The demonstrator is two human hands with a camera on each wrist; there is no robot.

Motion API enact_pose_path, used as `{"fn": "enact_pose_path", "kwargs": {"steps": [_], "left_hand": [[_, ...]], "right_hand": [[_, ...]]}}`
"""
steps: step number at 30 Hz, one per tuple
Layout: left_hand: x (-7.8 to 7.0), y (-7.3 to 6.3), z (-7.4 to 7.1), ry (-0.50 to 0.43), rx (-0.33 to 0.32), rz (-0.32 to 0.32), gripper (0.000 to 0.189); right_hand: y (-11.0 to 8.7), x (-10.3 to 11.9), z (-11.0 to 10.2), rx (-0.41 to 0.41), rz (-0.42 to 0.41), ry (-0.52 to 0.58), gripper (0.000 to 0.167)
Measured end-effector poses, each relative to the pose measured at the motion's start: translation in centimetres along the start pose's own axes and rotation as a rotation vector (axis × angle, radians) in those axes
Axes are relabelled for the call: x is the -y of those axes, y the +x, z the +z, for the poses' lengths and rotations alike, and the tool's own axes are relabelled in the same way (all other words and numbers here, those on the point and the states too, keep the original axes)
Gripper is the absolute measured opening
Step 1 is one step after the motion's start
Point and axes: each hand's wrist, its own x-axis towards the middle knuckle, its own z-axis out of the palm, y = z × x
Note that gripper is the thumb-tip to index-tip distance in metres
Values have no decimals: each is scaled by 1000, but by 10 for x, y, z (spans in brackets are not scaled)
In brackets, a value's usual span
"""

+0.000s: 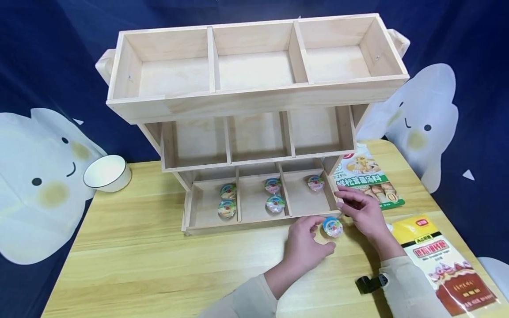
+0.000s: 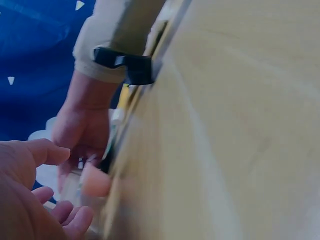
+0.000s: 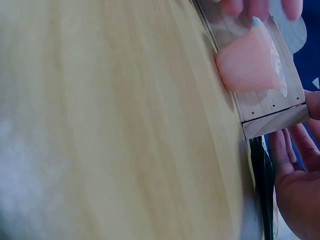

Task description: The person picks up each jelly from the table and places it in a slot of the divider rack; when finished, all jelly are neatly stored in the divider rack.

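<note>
A jelly cup (image 1: 332, 227) with a blue-and-pink lid stands on the table before the rack's bottom tray. Its pink side shows in the right wrist view. My left hand (image 1: 306, 249) is beside this cup, thumb and fingers spread apart around its near side. At the front right corner of the wooden rack (image 1: 258, 98), my right hand (image 1: 363, 216) holds the bottom tray's edge, thumb at the corner and fingers along the outer side. Inside that tray (image 1: 254, 223), two jelly cups (image 1: 227, 209) lie in the left compartment, two (image 1: 275, 203) in the middle and one (image 1: 316, 183) in the right.
The rack's upper two tiers have three compartments each. Right of the rack lies a green-and-white food packet (image 1: 367, 174), with a yellow, white and brown packet (image 1: 447, 265) nearer the front. A white bowl (image 1: 107, 173) stands at the table's far left edge.
</note>
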Motion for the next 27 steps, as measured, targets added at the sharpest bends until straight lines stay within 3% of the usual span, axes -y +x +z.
{"fn": "enact_pose_path", "kwargs": {"steps": [10, 20, 27], "left_hand": [[17, 2, 27, -73, -114, 65, 53], [22, 4, 42, -46, -205, 155, 46], [24, 3, 47, -15, -245, 168, 39]], "right_hand": [[0, 1, 0, 1, 3, -4, 28], [1, 0, -1, 7, 3, -5, 27], [0, 0, -1, 13, 4, -7, 27]]}}
